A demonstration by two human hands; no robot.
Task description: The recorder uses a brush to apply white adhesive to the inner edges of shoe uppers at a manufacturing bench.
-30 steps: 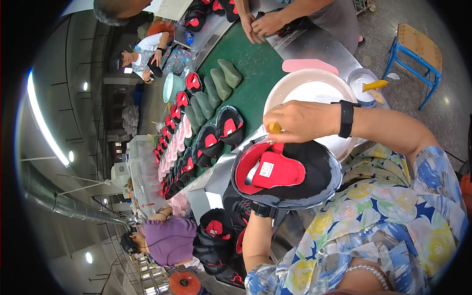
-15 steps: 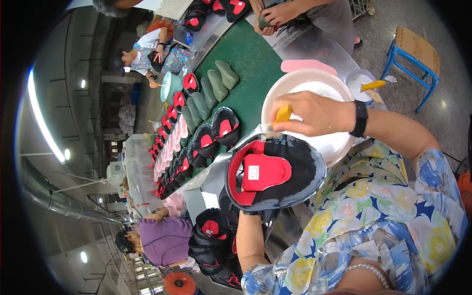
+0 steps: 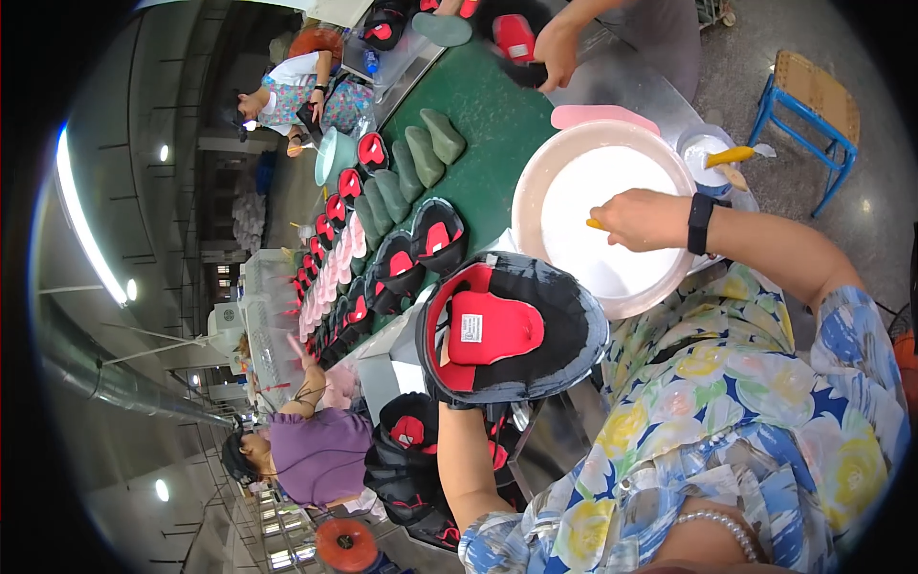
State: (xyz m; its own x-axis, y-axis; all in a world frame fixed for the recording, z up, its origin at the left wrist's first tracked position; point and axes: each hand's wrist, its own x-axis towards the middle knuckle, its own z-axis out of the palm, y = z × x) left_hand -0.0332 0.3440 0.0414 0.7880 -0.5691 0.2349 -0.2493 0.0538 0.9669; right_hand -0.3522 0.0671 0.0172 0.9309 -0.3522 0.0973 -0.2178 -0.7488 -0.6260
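Clamping yellow handle (image 3: 595, 224) in right hand (image 3: 639, 220) above basin (image 3: 529, 196), with left hand's grip unseen under shoe upper (image 3: 562, 325) beside basin; perhaps risking insole (image 3: 514, 330) drips from excess white liquid (image 3: 602, 273).

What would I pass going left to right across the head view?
Bright tube light, co-worker in purple, nearest black-and-red shoe upper, right hand gripping a yellow handle, small tub, blue-framed stool.
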